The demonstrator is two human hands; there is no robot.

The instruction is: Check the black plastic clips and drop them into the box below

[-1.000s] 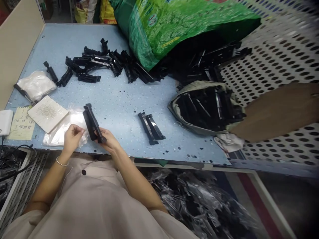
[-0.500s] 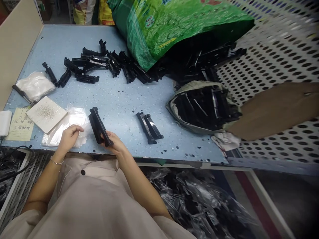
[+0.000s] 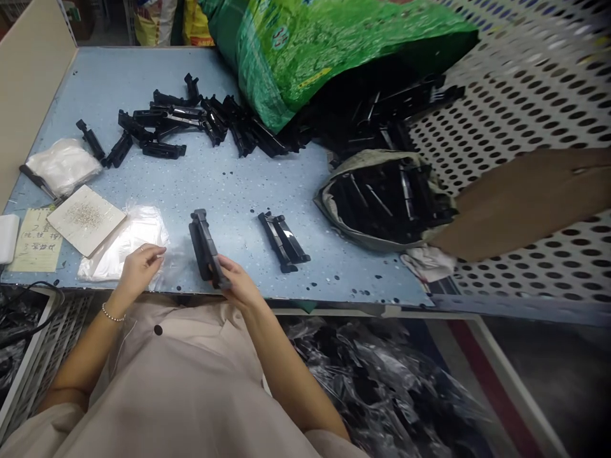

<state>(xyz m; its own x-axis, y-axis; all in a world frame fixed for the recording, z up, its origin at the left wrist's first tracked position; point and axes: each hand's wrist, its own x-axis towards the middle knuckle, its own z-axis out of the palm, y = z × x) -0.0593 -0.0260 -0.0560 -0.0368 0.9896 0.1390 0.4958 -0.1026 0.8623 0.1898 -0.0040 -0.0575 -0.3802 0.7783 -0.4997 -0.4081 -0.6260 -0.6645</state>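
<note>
My right hand is closed on the lower end of a long black plastic part, tilted above the front of the table. To its left, my left hand has thumb and fingers pinched together on what looks like the edge of a clear plastic bag. Beneath and behind that hand lies a stack of clear plastic bags. Two more black parts lie side by side on the blue table, right of my right hand.
A heap of black parts spreads from a green sack at the back. A grey-green bag of such parts stands right, near brown cardboard. At left are a pale square tile, a plastic-wrapped bundle and a handwritten note.
My right hand has moved right with the black part, which is now turned more upright. My left hand has shifted slightly right, its fingers still pinched. The view has shifted a little.
</note>
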